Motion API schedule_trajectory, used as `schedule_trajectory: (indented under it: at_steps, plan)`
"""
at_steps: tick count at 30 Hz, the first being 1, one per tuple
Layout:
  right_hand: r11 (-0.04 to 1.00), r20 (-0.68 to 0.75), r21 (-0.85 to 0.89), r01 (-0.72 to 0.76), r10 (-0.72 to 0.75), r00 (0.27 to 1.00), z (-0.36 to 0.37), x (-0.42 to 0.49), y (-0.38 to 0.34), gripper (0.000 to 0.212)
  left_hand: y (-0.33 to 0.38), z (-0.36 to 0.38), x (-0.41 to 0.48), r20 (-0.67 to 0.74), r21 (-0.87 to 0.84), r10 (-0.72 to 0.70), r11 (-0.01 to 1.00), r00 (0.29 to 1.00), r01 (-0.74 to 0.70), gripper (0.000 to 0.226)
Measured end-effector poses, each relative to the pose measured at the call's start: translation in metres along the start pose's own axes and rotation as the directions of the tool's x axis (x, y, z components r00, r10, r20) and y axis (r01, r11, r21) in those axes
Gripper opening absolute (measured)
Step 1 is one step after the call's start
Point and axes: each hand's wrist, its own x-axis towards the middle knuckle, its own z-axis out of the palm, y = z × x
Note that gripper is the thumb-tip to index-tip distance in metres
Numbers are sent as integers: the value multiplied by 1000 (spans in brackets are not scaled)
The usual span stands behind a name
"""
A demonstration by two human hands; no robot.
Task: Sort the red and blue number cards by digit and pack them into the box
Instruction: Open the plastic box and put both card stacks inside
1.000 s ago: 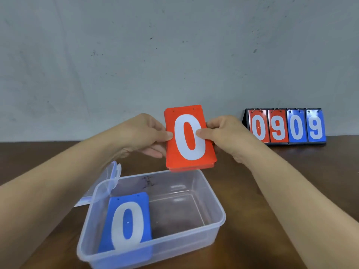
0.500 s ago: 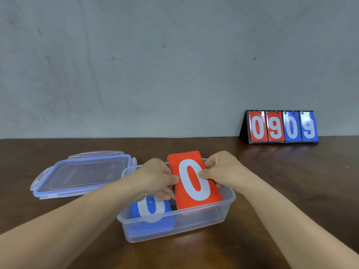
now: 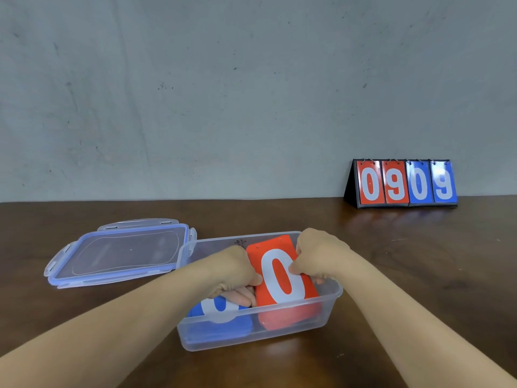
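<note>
Stack of red number cards (image 3: 282, 278), a white 0 on its top face, stands tilted in the right half of a clear plastic box (image 3: 288, 331), its lower end down inside the box and its upper end leaning toward the far rim. The person's left hand (image 3: 237, 268) grips the stack's left edge, thumb pressed on the red face and fingers curled underneath. The right hand (image 3: 316, 256) pinches the opposite edge, thumb on the white digit and fingers wrapped behind the cards. Blue number cards (image 3: 218, 312), also showing a white 0, lie flat in the left half of the box just beside the red ones, partly hidden by the left hand. The box's lid (image 3: 123, 253), clear with a blue seal, lies flat on the wooden table (image 3: 419, 261) to the left of the box, touching or nearly touching its far left corner. A flip scoreboard (image 3: 402, 183) reading 0 9 in red and 0 9 in blue stands well apart at the far right, against the grey wall (image 3: 223, 93).
</note>
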Motion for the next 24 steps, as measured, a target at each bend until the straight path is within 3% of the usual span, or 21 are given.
schedule_trajectory:
  at_steps: [4,10,14,19,21,24]
  plan:
    - [996,6,-93,18,-17,1000,2,-1,2,14,-1,1,2,29,-37,-19,999,999,20,39]
    - [999,3,18,46,-46,999,0,-5,9,29,-4,-3,0,64,-91,-6,996,998,12,38]
    - [977,-62,-127,173,-182,981,4,-5,13,42,-5,1,4,36,-17,4,1000,999,-4,41]
    - [875,111,-395,279,-256,960,0,-3,11,5,-3,4,8,35,16,-9,1000,999,8,43]
    - [851,157,-439,288,-244,957,1,0,7,10,-2,5,10,42,25,-21,1000,999,20,42]
    - [851,199,-447,275,-205,958,3,8,7,35,-2,8,11,26,56,-14,998,1000,12,39]
